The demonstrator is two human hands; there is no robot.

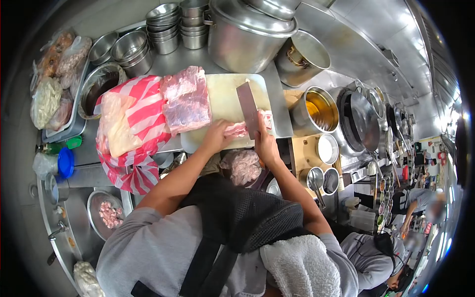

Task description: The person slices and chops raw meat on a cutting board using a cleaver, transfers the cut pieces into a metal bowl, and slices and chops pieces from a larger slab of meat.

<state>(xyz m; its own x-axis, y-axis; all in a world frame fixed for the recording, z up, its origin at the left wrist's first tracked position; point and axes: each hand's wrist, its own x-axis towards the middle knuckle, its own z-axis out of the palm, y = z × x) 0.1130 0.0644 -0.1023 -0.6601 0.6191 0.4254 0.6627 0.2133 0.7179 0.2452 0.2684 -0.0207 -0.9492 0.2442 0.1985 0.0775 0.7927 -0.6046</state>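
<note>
My right hand (266,144) grips a cleaver (247,104), its broad blade standing over the pale cutting board (225,94). Left of the blade, the fingers of my left hand (216,135) press on a strip of raw meat (235,130) near the board's front edge. Cut meat (267,119) shows on the right side of the blade. A large slab of raw meat (187,101) overlaps the board's left edge and rests on a red-and-white striped plastic bag (151,119). Below the board, close to my body, is a heap of pale raw meat (242,166).
Behind the board stand a big lidded pot (247,42) and stacked steel bowls (163,29). A pot of amber liquid (321,110) and woks (363,121) are on the right. Bagged food (54,74) and a sink with a bowl of meat pieces (110,214) lie left. Co-workers (368,255) are at right.
</note>
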